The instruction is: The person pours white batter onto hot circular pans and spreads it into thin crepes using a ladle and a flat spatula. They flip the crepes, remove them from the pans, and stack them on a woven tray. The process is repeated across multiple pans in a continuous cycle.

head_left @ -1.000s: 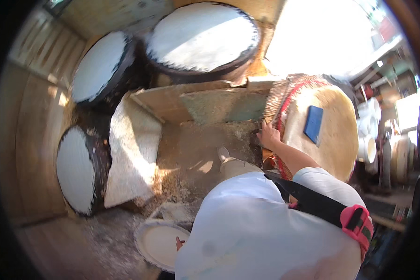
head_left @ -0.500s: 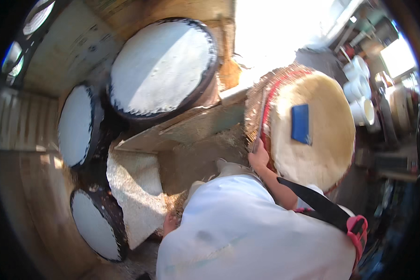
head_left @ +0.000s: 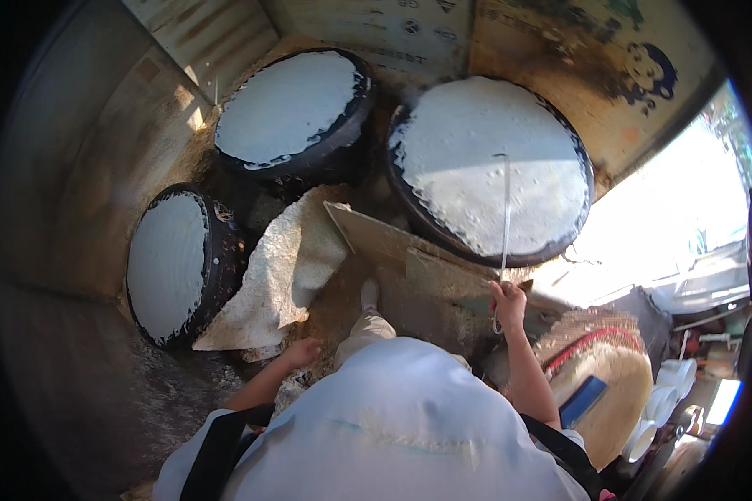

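a thin metal rod [head_left: 506, 217] is held in the right hand [head_left: 508, 302], the fingers being wrapped around it just above its looped lower end. the left hand [head_left: 302, 352], at about nine o'clock from the right, is held narrow, with the fingers curled in; whether anything is gripped inside cannot be told. from the right hand the rod is pointed toward twelve o'clock, and its dark hooked tip is seen over the middle of a large round vessel [head_left: 407, 206]; whether the white surface [head_left: 455, 138] there is touched by the tip cannot be told. that surface is crossed by a straight edge of shadow, and small bumps are scattered over it

at ten o'clock from the right hand, a board [head_left: 376, 230] is set in front of the large vessel. at twelve o'clock from the left hand, a rough pale slab [head_left: 284, 263] is leaned, and beyond it a second white-topped vessel [head_left: 291, 108] is seen; a third vessel [head_left: 169, 265] is placed at ten o'clock. between four and five o'clock from the right hand, a blue block [head_left: 582, 401] is laid on a tan round top [head_left: 614, 376], edged with a red band [head_left: 589, 340]. white buckets [head_left: 662, 405] are lined up farther out, at four o'clock
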A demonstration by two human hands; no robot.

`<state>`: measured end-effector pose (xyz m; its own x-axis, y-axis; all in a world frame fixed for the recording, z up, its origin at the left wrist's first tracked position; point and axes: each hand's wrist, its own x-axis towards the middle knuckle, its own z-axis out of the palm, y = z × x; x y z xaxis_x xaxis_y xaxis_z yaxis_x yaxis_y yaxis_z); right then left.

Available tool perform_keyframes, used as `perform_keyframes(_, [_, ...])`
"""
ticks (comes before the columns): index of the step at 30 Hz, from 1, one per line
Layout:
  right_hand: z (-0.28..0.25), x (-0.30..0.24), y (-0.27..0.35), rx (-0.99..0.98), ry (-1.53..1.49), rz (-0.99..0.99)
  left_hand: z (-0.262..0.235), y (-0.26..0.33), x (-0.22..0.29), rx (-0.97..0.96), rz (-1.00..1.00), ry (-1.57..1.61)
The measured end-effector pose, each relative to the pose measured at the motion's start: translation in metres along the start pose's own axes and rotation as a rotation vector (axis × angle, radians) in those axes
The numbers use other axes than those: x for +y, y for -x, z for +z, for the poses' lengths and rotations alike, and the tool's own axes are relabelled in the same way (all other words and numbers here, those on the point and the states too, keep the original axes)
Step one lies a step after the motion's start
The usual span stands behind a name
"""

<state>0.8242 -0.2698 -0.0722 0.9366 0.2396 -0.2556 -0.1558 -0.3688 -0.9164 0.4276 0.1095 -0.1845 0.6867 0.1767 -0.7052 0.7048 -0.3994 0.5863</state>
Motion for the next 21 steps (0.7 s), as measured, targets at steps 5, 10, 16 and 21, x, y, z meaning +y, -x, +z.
perform_keyframes(5, [0.119,-0.073,-0.070,-0.392,-0.120,0.193,-0.076,-0.093,0.114,0.028,0.077,0.696])
perform_keyframes(10, [0.249,-0.142,-0.135,-0.479,-0.196,0.324,-0.169,-0.199,0.264,-0.058,0.181,0.894])
perform_keyframes(16, [0.320,-0.199,-0.137,-0.485,-0.263,0.369,-0.255,-0.278,0.330,-0.156,0.098,1.526])
perform_keyframes(21, [0.350,-0.202,-0.096,-0.463,-0.316,0.365,-0.260,-0.283,0.314,-0.147,-0.085,1.830])
